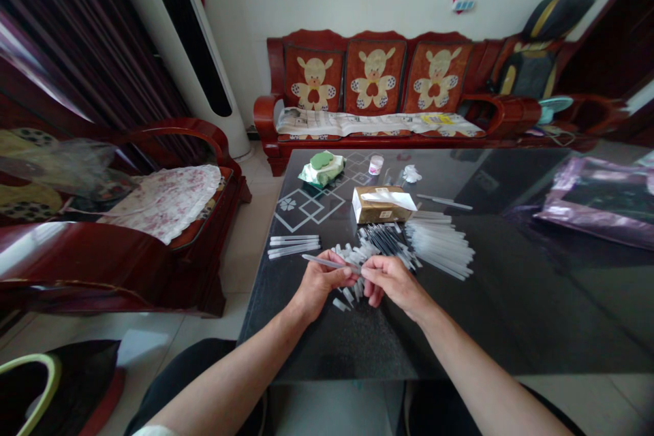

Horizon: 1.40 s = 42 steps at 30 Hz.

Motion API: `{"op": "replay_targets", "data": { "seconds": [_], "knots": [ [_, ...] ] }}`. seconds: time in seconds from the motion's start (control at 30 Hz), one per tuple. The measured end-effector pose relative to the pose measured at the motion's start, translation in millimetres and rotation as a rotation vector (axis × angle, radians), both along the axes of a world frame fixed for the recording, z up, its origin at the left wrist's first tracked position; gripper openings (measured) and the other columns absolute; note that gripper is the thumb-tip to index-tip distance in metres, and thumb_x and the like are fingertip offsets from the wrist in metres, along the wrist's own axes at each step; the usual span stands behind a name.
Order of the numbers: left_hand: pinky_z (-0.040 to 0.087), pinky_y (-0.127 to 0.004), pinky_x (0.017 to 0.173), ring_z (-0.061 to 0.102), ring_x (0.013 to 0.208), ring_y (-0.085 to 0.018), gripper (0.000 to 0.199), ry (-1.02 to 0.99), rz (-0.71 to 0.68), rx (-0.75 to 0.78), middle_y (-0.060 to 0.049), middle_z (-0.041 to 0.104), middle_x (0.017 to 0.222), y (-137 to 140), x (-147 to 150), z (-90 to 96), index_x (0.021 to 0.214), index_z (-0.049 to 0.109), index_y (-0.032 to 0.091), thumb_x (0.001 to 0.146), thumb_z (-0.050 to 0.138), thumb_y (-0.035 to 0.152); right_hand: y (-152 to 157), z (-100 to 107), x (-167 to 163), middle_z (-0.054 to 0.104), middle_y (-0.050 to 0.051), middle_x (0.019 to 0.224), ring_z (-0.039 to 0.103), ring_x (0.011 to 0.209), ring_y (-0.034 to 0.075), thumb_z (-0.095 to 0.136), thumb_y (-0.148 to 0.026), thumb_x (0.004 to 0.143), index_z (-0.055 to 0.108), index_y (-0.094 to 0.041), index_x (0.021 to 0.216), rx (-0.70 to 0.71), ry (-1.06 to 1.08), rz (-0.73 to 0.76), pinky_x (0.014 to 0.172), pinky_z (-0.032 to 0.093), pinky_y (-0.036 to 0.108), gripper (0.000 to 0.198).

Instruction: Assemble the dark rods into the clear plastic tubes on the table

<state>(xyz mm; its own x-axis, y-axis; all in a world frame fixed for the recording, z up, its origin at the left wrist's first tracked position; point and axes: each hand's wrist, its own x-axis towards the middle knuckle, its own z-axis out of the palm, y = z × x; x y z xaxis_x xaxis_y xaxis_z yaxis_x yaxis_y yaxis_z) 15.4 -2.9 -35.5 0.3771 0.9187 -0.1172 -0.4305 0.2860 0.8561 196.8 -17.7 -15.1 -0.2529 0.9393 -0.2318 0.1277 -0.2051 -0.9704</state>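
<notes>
A slim whitish pen [317, 259] is held almost level over the near part of the dark table. My left hand [319, 281] is closed around its middle, with one end sticking out to the left. At the right end, the fingertips of my right hand [392, 279] pinch the pen; whether they hold a separate cap there is hidden. Below and behind my hands lies a heap of white pen caps [341, 304]. Dark pen refills [384, 238] are piled just beyond, and frosted pen barrels [442, 245] fan out to their right. Several pens [293, 240] lie in a row at the left.
Behind the piles stands a tissue box [384, 207]. Farther back are a wet-wipe pack [321, 169], a small white jar [376, 165] and a crumpled tissue [411, 174]. A thin rod [444, 201] lies right of the box. Purple plastic packaging [597, 201] covers the table's right side.
</notes>
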Motion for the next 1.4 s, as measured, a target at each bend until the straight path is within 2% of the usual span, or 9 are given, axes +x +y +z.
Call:
{"op": "replay_targets", "data": {
  "seconds": [0.13, 0.3, 0.5, 0.73, 0.97, 1.1, 1.23, 1.33, 1.4],
  "knots": [
    [0.054, -0.031, 0.072, 0.069, 0.071, -0.017, 0.027, -0.002, -0.012, 0.013, -0.009, 0.072, 0.083, 0.5, 0.4, -0.4, 0.083, 0.053, 0.014, 0.072, 0.077, 0.022, -0.3, -1.6, 0.1, 0.064, 0.002, 0.054, 0.057, 0.037, 0.011, 0.050, -0.053, 0.085, 0.056, -0.014, 0.073, -0.040, -0.016, -0.001, 0.036, 0.043, 0.020, 0.042],
    [0.054, -0.030, 0.070, 0.069, 0.069, -0.017, 0.029, -0.014, -0.009, -0.008, -0.007, 0.072, 0.079, 0.3, 0.7, 2.0, 0.083, 0.053, 0.014, 0.070, 0.078, 0.022, -1.5, -1.3, 0.7, 0.065, 0.001, 0.056, 0.058, 0.039, 0.011, 0.059, -0.049, 0.081, 0.058, -0.013, 0.073, -0.004, -0.007, 0.014, 0.038, 0.045, 0.020, 0.037],
    [0.054, -0.029, 0.068, 0.069, 0.069, -0.017, 0.029, -0.009, -0.024, -0.009, -0.007, 0.072, 0.077, -0.5, 1.2, 2.8, 0.083, 0.053, 0.014, 0.070, 0.078, 0.024, -1.6, 0.0, -1.3, 0.063, 0.001, 0.052, 0.055, 0.034, 0.010, 0.050, -0.057, 0.084, 0.056, -0.014, 0.073, -0.062, -0.016, 0.005, 0.034, 0.042, 0.019, 0.045],
    [0.053, -0.029, 0.067, 0.066, 0.067, -0.016, 0.031, -0.012, 0.000, -0.030, -0.006, 0.070, 0.075, 3.1, -0.7, 0.0, 0.083, 0.056, 0.014, 0.067, 0.080, 0.026, -2.8, 4.1, 0.3, 0.064, 0.001, 0.054, 0.058, 0.038, 0.011, 0.058, -0.053, 0.080, 0.056, -0.014, 0.074, -0.038, 0.018, 0.050, 0.038, 0.045, 0.020, 0.040],
    [0.046, -0.022, 0.056, 0.055, 0.058, -0.010, 0.028, 0.124, -0.059, 0.081, -0.001, 0.061, 0.067, 4.4, -0.3, -0.6, 0.082, 0.063, 0.011, 0.067, 0.079, 0.029, -2.0, 3.6, -3.5, 0.065, 0.001, 0.059, 0.060, 0.043, 0.011, 0.066, -0.048, 0.076, 0.060, -0.014, 0.080, -0.027, 0.033, 0.019, 0.042, 0.048, 0.022, 0.035],
    [0.046, -0.024, 0.056, 0.057, 0.061, -0.014, 0.032, 0.361, -0.011, 0.224, -0.003, 0.063, 0.075, 16.2, -11.0, -1.1, 0.094, 0.066, 0.015, 0.069, 0.075, 0.033, 0.5, 6.9, 3.5, 0.065, 0.001, 0.058, 0.059, 0.041, 0.012, 0.069, -0.044, 0.073, 0.059, -0.013, 0.075, -0.034, 0.086, -0.121, 0.041, 0.048, 0.023, 0.032],
    [0.043, -0.025, 0.060, 0.057, 0.061, -0.015, 0.011, 0.807, 0.015, 0.553, -0.003, 0.063, 0.069, 21.0, -23.6, 2.0, 0.080, 0.071, 0.018, 0.077, 0.066, 0.027, 5.0, 10.6, 15.3, 0.068, 0.004, 0.063, 0.063, 0.048, 0.014, 0.074, -0.038, 0.069, 0.060, -0.014, 0.077, -0.048, 0.198, -0.250, 0.048, 0.054, 0.027, 0.030],
    [0.042, -0.026, 0.069, 0.059, 0.072, -0.017, 0.010, 0.959, -0.100, 0.779, -0.005, 0.065, 0.080, 14.6, -24.0, 5.4, 0.082, 0.072, 0.020, 0.078, 0.063, 0.021, 8.2, 12.1, 22.5, 0.069, 0.004, 0.066, 0.064, 0.052, 0.015, 0.077, -0.032, 0.067, 0.063, -0.014, 0.084, -0.068, 0.305, -0.285, 0.053, 0.055, 0.029, 0.029],
    [0.042, -0.025, 0.072, 0.060, 0.076, -0.017, 0.012, 1.035, -0.202, 0.836, -0.005, 0.065, 0.084, 9.7, -21.1, 5.6, 0.086, 0.072, 0.022, 0.078, 0.063, 0.021, 9.6, 13.8, 26.0, 0.069, 0.004, 0.068, 0.064, 0.055, 0.015, 0.077, -0.028, 0.067, 0.065, -0.015, 0.091, -0.082, 0.406, -0.308, 0.055, 0.056, 0.028, 0.030]
  ]
}}
